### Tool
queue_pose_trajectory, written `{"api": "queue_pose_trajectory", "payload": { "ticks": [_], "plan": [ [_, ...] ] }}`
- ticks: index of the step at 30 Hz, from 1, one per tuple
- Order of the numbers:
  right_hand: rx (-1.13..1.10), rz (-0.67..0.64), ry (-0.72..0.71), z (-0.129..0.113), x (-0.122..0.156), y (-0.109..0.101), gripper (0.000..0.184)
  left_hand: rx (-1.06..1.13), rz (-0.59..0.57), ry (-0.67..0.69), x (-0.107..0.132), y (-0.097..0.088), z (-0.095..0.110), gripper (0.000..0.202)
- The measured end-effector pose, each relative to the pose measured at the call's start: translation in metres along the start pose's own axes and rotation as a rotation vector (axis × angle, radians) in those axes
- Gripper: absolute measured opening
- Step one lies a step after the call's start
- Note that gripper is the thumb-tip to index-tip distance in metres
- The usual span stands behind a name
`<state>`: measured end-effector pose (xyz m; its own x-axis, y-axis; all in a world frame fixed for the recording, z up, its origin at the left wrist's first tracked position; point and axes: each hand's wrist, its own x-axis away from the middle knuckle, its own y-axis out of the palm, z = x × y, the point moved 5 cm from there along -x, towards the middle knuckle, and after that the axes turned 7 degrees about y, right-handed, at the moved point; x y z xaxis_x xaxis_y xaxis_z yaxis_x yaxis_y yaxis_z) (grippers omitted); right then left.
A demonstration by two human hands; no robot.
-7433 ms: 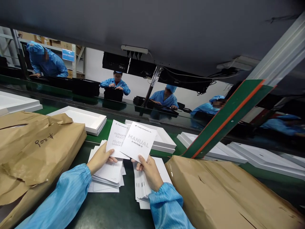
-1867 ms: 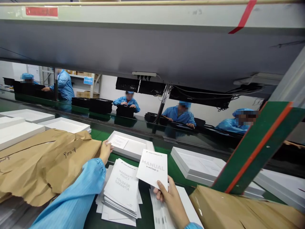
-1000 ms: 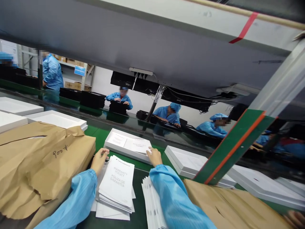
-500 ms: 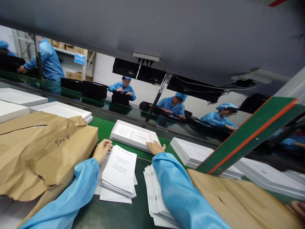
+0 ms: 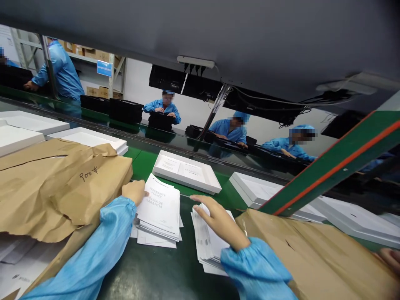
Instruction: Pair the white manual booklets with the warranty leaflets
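My left hand (image 5: 135, 192) is closed at the left edge of a stack of white warranty booklets (image 5: 160, 210). Its fingertips pinch the top booklet, whose near-hand side bends up. Over a second stack of white booklets (image 5: 204, 241) hovers my right hand (image 5: 220, 221), fingers spread and thumb apart, holding nothing. Beyond both hands a shallow white box tray (image 5: 203, 183) lies on the green belt, with two printed booklets side by side inside it.
A torn brown paper package (image 5: 71, 183) of printed papers sits at left; another brown package (image 5: 315, 250) lies at right. More white box trays (image 5: 90, 139) line the belt. A green slanted post (image 5: 331, 162) rises at right. Co-workers in blue sit across; a person's hand (image 5: 389, 256) shows far right.
My right hand has drawn back from the white tray to above the right booklet stack. My left hand has closed on the top warranty booklet's edge. The view has shifted slightly.
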<state>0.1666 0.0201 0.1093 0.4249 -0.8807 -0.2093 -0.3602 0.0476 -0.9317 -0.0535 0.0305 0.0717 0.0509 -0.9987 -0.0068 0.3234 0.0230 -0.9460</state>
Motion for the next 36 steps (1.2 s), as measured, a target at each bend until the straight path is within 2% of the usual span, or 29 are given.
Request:
{"api": "queue_pose_trajectory", "payload": {
  "ticks": [5, 8, 13, 18, 21, 23, 25, 26, 29, 32, 34, 36],
  "plan": [
    [-0.079, 0.047, 0.071, 0.008, 0.038, 0.004, 0.03, -0.181, 0.178, 0.014, 0.013, -0.012, 0.02, 0.019],
    [-0.097, 0.082, 0.119, 0.019, 0.048, 0.003, 0.028, -0.24, 0.221, 0.056, 0.013, -0.01, 0.026, 0.019],
    [-0.133, 0.104, 0.164, 0.027, 0.052, 0.0, 0.028, -0.262, 0.245, 0.067, 0.01, -0.008, 0.024, 0.02],
    [-0.156, 0.044, 0.131, 0.021, 0.05, 0.004, 0.029, -0.347, 0.317, 0.02, 0.013, -0.013, 0.026, 0.02],
    [-0.159, 0.038, 0.153, 0.025, 0.051, 0.0, 0.029, -0.325, 0.355, 0.028, 0.013, -0.018, 0.022, 0.02],
    [-0.146, 0.03, 0.183, 0.032, 0.054, -0.005, 0.03, -0.21, 0.336, 0.051, 0.009, -0.022, 0.011, 0.021],
    [-0.099, 0.003, 0.224, 0.04, 0.057, -0.01, 0.032, -0.011, 0.271, 0.059, 0.001, -0.022, -0.005, 0.021],
    [-0.057, -0.022, 0.247, 0.044, 0.06, -0.011, 0.034, 0.079, 0.278, 0.064, -0.003, -0.023, -0.013, 0.022],
    [0.127, -0.153, 0.348, 0.054, 0.068, -0.008, 0.053, 0.368, 0.3, 0.107, -0.012, -0.023, -0.027, 0.023],
    [0.31, -0.249, 0.407, 0.05, 0.074, 0.0, 0.069, 0.721, 0.299, 0.08, -0.012, -0.018, -0.027, 0.027],
    [0.411, -0.238, 0.371, 0.037, 0.074, 0.005, 0.067, 0.943, 0.3, 0.036, -0.008, -0.016, -0.019, 0.026],
    [0.496, -0.212, 0.325, 0.023, 0.074, 0.008, 0.056, 1.067, 0.324, 0.016, -0.003, -0.017, -0.011, 0.022]
  ]
}}
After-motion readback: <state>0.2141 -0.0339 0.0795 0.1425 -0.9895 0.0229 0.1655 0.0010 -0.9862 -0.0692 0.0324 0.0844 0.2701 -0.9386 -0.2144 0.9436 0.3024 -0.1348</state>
